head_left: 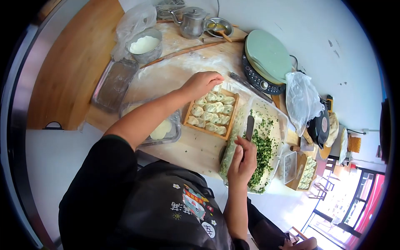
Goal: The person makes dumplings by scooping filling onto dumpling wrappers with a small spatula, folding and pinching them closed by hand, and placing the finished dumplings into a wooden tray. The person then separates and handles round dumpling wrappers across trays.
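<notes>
My left hand (203, 85) reaches over the far end of a wooden tray (236, 109), its fingertips pinched on a pale dumpling (217, 88). Several folded dumplings (213, 107) sit in rows in that tray. In my right hand (245, 161) is a flat metal spatula (250, 126), its blade pointing away from me. This hand is above a large clear plastic tub (284, 125) holding chopped green filling (262, 156). Left of the wooden tray, under my left forearm, a plastic container (177, 135) holds round dough wrappers (161, 130).
A flour bowl (144, 45), an empty-looking clear tray (114, 85), a metal kettle (193, 23) and a small bowl (221, 27) stand along the back. A green-lidded electric griddle (268, 56) is behind the tub. Another dumpling tray (307, 173) stands right. Someone's hand (287, 245) shows at bottom right.
</notes>
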Available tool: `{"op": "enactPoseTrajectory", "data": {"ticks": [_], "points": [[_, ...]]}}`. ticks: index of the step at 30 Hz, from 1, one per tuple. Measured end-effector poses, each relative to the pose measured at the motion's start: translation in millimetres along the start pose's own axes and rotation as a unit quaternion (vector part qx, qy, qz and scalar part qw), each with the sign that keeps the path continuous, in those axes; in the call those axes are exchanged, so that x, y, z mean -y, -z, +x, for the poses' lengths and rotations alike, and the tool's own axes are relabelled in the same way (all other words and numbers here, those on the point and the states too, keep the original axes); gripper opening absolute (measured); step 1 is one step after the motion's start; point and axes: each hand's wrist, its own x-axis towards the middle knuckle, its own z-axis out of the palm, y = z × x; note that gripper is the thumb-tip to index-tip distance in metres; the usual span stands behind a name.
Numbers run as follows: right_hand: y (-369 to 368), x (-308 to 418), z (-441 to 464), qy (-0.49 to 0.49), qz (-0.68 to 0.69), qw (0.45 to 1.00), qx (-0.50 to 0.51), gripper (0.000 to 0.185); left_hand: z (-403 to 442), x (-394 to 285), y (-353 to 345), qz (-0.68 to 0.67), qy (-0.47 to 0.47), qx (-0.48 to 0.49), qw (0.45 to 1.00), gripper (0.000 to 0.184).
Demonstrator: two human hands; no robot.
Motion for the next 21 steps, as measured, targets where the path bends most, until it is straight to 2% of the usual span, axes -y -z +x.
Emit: {"op": "enactPoseTrajectory", "data": {"ticks": [5,6,8,9,11,12,13,15,17,19,21], "points": [[16,-5,-24,-0.067,-0.007,0.997,0.024,0.019,22,62,-31,0.192,-0.069,0.148,0.968,0.021],[18,-10,-27,-0.042,-0.026,0.999,0.015,0.018,23,69,-36,0.239,-0.082,0.179,0.951,0.022],[21,-8,-26,-0.069,-0.018,0.997,0.013,0.018,29,62,-34,0.259,-0.034,0.264,0.928,0.027],[23,-7,-30,-0.103,-0.003,0.994,0.023,0.019,28,57,-32,0.19,0.035,0.263,0.945,0.024],[19,-11,-28,-0.052,-0.003,0.999,-0.001,0.022,18,46,-8,0.222,-0.044,0.171,0.959,0.032],[20,-13,-32,-0.088,0.036,0.995,0.016,0.028,10,37,10,0.18,-0.041,0.12,0.975,0.03],[16,-23,-33,-0.005,0.007,1.0,0.012,0.039,0,27,30,0.138,-0.04,0.065,0.987,0.029],[17,-12,-31,-0.085,0.055,0.994,0.042,0.045,-35,-12,83,0.113,0.091,0.088,0.986,0.027],[15,-5,-28,-0.104,0.06,0.99,0.076,0.046,-84,-21,121,0.082,0.213,0.092,0.969,0.023],[10,0,-26,-0.111,0.058,0.986,0.106,0.046,-141,-7,147,0.134,0.27,0.098,0.949,0.018],[5,3,-25,-0.106,0.049,0.984,0.133,0.045,-185,-7,156,0.169,0.312,0.056,0.933,0.013]]}}
